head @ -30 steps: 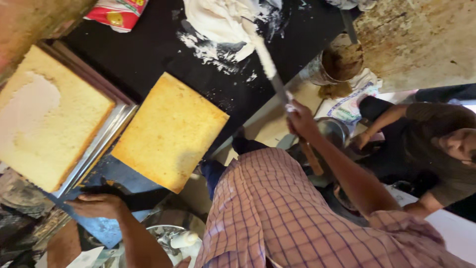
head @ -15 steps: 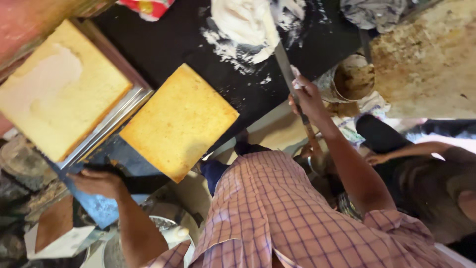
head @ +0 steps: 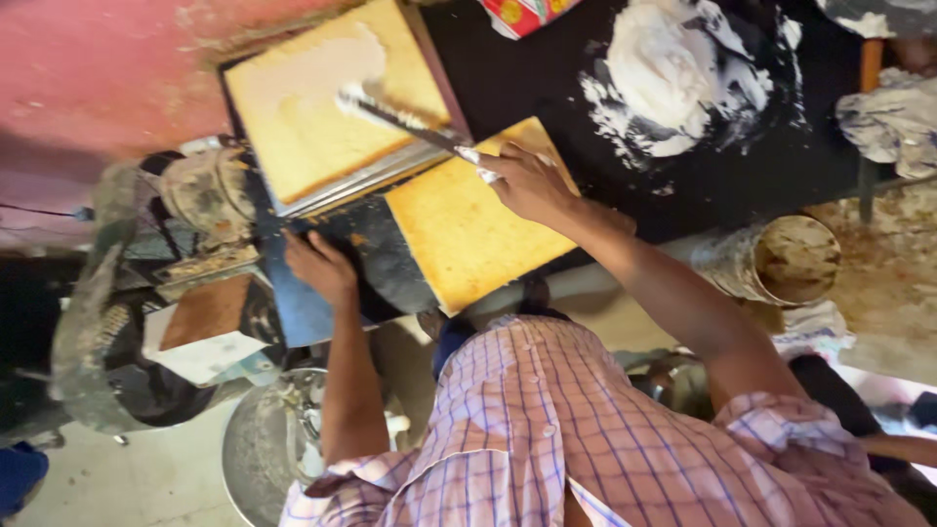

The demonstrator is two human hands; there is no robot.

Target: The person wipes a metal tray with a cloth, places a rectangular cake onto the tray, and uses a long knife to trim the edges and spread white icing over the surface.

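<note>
Head view, right hand: your right hand (head: 527, 181) was closed in a grip on the handle of a long palette knife (head: 400, 115), above the nearer sponge sheet.
Head view, knife: its blade reached out over the far sponge sheet (head: 312, 107) and carried white cream near the tip.
Head view, far sponge: this pale yellow slab lay in a metal tray (head: 366, 179), with a lighter smear of cream on its top under the blade.
Head view, near sponge: the second yellow sponge sheet (head: 468, 234) lay flat on the black worktop (head: 586, 59), just beside the tray and partly under your right hand.
Head view, left hand: your left hand (head: 322, 265) rested fingers-down on a blue board (head: 298, 312) at the worktop's edge, near the tray's corner; you could not tell from here whether it gripped the board or only pressed on it.
Head view, cream: a big heap of white cream (head: 673, 68) sat on the worktop, well apart from both sponges.
Head view, surroundings: a round tub (head: 795, 259) stood beyond your right forearm, and a metal bowl (head: 264, 449) sat low beside your left arm.
Head view, clothing: you wore a checked shirt (head: 566, 439).
</note>
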